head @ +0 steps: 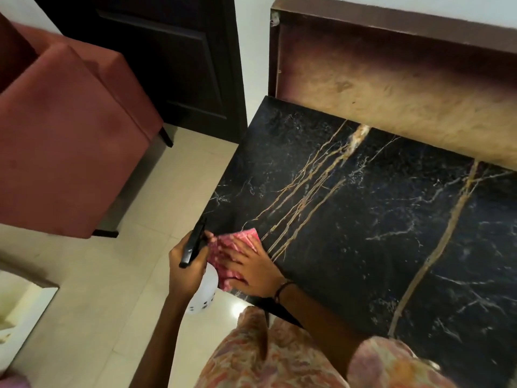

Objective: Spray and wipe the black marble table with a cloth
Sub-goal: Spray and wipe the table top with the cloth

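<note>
The black marble table (363,219) with gold and white veins fills the right half of the view. A red patterned cloth (237,247) lies on its near left corner. My right hand (251,268) presses flat on the cloth with fingers spread. My left hand (186,266) grips a spray bottle (204,292) just off the table's left edge; its white body hangs below my hand and its black trigger head sticks up above it.
A red upholstered chair (64,135) stands at the left on the pale tiled floor (98,289). A dark door (173,60) is behind it. A brown wooden panel (391,88) rises along the table's far edge.
</note>
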A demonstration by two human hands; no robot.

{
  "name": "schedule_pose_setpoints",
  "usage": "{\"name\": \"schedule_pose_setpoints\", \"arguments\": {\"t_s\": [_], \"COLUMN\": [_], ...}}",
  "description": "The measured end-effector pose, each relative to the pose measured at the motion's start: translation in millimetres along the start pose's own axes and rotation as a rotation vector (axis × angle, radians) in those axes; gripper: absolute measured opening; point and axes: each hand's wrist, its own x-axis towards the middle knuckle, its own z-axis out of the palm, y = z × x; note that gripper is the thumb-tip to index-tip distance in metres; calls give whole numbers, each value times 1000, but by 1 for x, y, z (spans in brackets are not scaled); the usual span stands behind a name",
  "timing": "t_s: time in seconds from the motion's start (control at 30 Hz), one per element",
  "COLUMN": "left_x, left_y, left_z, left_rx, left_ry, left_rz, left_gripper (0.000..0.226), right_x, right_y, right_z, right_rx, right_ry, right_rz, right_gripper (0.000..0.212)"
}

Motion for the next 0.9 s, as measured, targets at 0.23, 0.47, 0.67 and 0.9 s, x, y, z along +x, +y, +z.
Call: {"name": "schedule_pose_setpoints", "arguments": {"t_s": [0.23,0.47,0.67,0.9], "left_x": [16,15,10,-6], "left_y": [5,15,19,16], "left_z": [13,36,45,34], "left_rx": [23,62,85,92], "left_ry": [-96,-102,-52,-23], "left_rz": [-17,74,179,140], "left_gripper": [24,28,21,24], "right_x": [-95,-81,-59,-56], "right_y": [60,9,-40,-40], "right_z": [-24,-30,-33,-32], "right_rx": [-115,21,128,468], "right_ry": [-82,-68,-87,-15], "right_rz": [160,834,998,910], "right_gripper": [53,60,79,55]}}
